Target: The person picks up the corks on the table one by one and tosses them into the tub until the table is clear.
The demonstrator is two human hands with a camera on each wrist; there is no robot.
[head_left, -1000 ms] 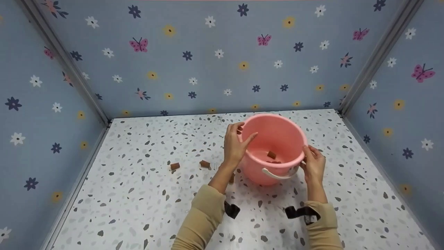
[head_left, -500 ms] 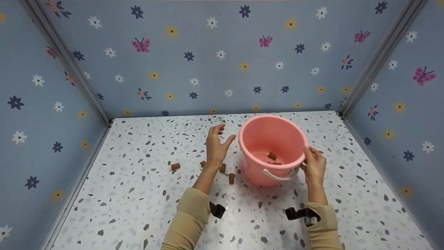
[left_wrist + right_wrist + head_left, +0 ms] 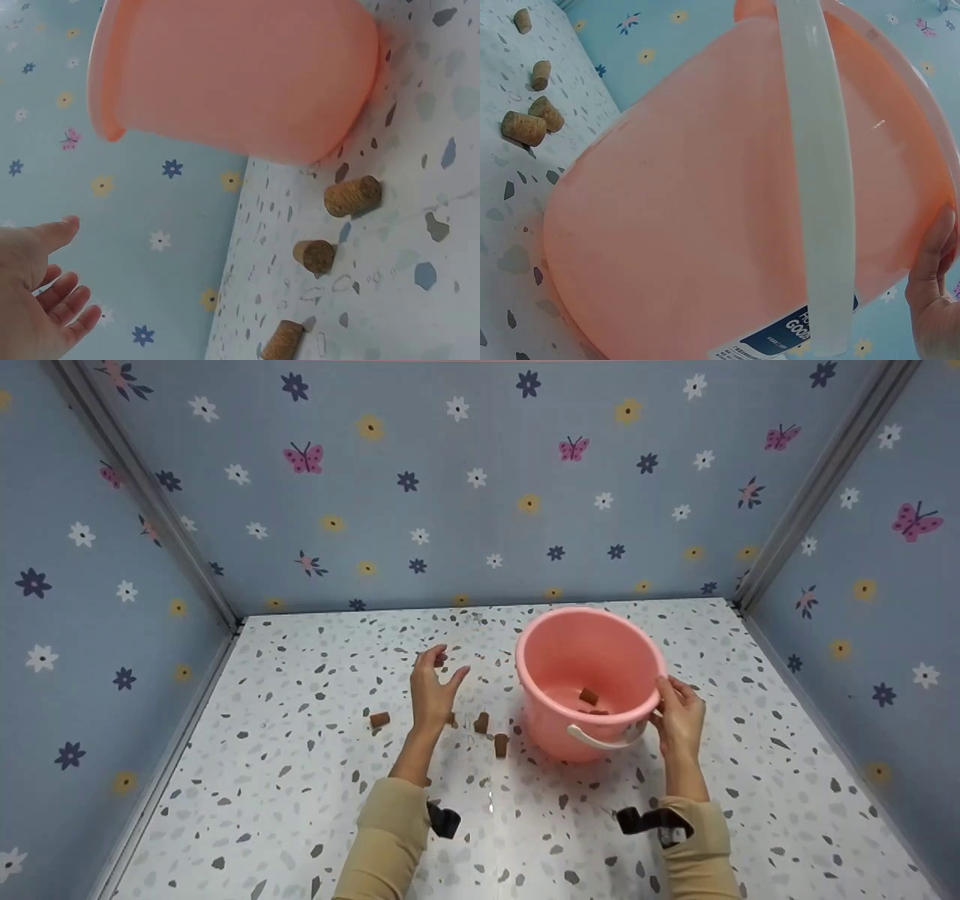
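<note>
My right hand [image 3: 681, 716] holds the pink bucket [image 3: 570, 739] by its right rim, thumb at the edge. Inside the bucket lie a cork [image 3: 589, 697] and part of another. Left of the bucket, my left hand [image 3: 431, 690] is raised with nothing in it, thumb spread from the loosely bent fingers. Beneath and beside it are loose corks: one at the far left [image 3: 379, 720], one partly behind the hand [image 3: 451, 719], and two nearer the bucket, a middle cork [image 3: 481, 723] and a front cork [image 3: 501, 745]. The left wrist view shows that hand [image 3: 45, 292] apart from the bucket.
The bucket's white handle [image 3: 606, 742] hangs down its near side, over a blue and white label [image 3: 780, 334]. Flowered panels enclose the speckled tabletop [image 3: 300, 817], with a back wall [image 3: 480, 510] and side walls at left and right.
My left hand has come off the bucket's left rim and moved left and slightly nearer, uncovering corks beside the bucket. The right hand and the bucket have stayed about where they were.
</note>
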